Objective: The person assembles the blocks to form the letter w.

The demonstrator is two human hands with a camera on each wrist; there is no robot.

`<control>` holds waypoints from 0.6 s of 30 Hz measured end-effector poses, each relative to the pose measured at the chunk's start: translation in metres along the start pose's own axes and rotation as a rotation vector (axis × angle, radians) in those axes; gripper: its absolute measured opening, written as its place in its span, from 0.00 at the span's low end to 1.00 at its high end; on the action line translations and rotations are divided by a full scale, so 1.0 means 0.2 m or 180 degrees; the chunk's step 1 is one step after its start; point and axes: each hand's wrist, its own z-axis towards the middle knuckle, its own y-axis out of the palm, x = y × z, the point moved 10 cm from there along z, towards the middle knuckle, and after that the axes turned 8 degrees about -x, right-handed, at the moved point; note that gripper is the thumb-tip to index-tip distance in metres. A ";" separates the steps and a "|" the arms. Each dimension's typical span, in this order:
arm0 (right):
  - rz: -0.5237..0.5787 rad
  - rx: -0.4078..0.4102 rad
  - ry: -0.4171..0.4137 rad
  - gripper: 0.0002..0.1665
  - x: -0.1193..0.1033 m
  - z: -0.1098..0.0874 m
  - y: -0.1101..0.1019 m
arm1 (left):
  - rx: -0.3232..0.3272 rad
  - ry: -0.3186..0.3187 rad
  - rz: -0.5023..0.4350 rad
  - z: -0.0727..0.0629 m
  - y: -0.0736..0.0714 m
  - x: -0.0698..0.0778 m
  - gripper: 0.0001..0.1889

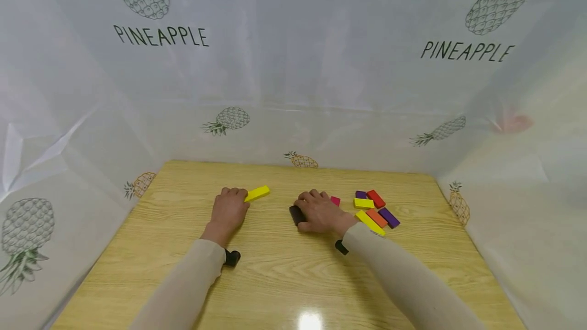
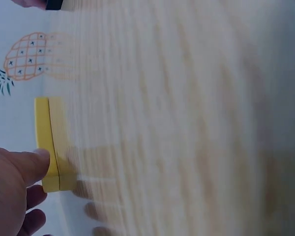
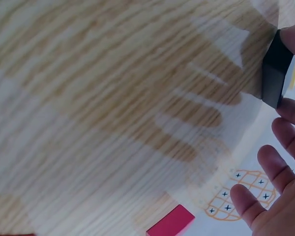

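Observation:
My left hand (image 1: 229, 211) pinches one end of a long yellow block (image 1: 258, 194) on the table, left of the middle. In the left wrist view the thumb presses against the near face of that yellow block (image 2: 45, 130), with the other fingers beyond it. My right hand (image 1: 320, 213) holds a black block (image 1: 296, 216) near the table's middle. Thumb and index finger grip this black block (image 3: 275, 71) at its two ends in the right wrist view, while the remaining fingers stay spread apart from it. A gap of bare wood separates the two blocks.
Right of my right hand lies a loose group of blocks: a yellow one (image 1: 364, 203), a red one (image 1: 376, 198), an orange one (image 1: 376, 217), a purple one (image 1: 389, 217) and others. A pink block (image 1: 336, 200) shows behind the right hand. A pineapple-print sheet (image 1: 293, 75) encloses the wooden table (image 1: 275, 289).

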 end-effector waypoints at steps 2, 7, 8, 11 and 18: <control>0.0027 0.0029 -0.0010 0.38 0.00 0.00 0.00 | 0.0023 0.0002 0.0068 -0.01 0.00 0.01 0.16; 0.0058 0.0073 -0.0022 0.37 0.00 0.00 0.01 | 0.0053 -0.0028 0.0093 -0.04 -0.01 0.05 0.15; 0.0059 0.0071 -0.0018 0.37 0.00 0.00 0.01 | 0.0048 -0.0033 0.0082 -0.05 -0.01 0.07 0.15; 0.0083 0.0127 -0.0032 0.36 0.01 0.00 0.01 | 0.0002 -0.0001 0.0078 -0.07 -0.01 0.12 0.18; 0.0029 0.0124 -0.0043 0.37 0.00 0.00 0.02 | -0.0196 0.0213 -0.0001 -0.09 0.02 0.21 0.17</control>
